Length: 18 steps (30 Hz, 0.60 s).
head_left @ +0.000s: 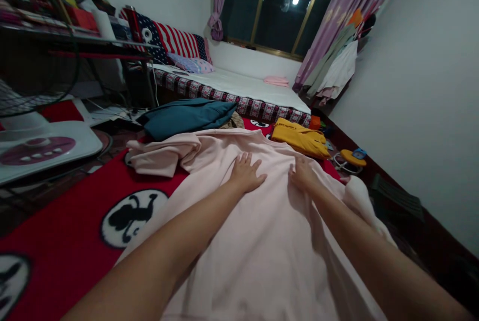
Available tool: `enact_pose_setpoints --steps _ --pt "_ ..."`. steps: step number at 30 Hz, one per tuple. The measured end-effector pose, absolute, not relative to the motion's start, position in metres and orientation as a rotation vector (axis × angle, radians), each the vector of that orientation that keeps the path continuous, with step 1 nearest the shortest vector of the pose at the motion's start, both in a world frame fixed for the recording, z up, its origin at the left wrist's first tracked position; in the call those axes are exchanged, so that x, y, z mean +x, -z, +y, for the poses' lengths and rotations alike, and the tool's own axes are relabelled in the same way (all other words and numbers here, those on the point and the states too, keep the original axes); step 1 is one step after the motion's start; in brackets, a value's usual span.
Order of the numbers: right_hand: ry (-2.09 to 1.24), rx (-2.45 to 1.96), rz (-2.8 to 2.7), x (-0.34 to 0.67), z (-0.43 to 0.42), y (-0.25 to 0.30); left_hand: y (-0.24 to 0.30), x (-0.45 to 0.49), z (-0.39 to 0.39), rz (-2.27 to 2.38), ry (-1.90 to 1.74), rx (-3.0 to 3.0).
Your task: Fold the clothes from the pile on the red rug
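"Since the red cloth [71, 209] carries everything here, where does the pink top [269, 241] lie on it?"

"Over the right-hand part, neckline toward the far edge, with the red left corner showing beside it."

"And around it?"

"A teal bundle [190, 116] sits by the far edge, left of the neckline; a smaller folded yellow garment [299, 136] lies just beyond the right shoulder. The left sleeve [160, 154] is bunched."

"How are the hands?"

"Apart from each other, both on the chest. The left hand [247, 174] lies flat, fingers spread. The right hand [305, 174] has its fingers curled against the fabric; I can't tell whether they pinch it."

"What makes for good handling?"

"I'd let the left palm anchor lightly and ease the right outward, across the ridges below it. Hard pressure would probably drag new creases toward the collar."
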State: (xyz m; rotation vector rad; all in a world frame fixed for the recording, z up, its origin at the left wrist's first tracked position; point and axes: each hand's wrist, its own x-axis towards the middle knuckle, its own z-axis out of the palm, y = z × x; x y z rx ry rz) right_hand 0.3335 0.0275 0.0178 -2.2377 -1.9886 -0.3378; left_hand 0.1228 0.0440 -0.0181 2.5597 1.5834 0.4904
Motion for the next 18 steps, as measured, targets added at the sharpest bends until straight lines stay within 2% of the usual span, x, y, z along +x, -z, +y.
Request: enact_pose_setpoints --steps 4,7,14,18 --pt "0.138 -2.225 -2.169 0.284 -0.038 -0.008 0.016 0.121 0.038 1.608 -0.512 2.561" --pt "0.156 -2.223 -2.181 0.266 -0.071 0.005 0.016 0.120 0.032 1.650 -0.504 2.534" --pt "0.180 -2.185 -2.085 0.266 -0.078 0.014 0.015 0.107 -0.003 1.540 -0.327 2.535" --pt "0.207 -2.112 -2.075 0.268 -0.078 0.013 -0.004 0.077 -0.022 1.251 -0.224 2.507"
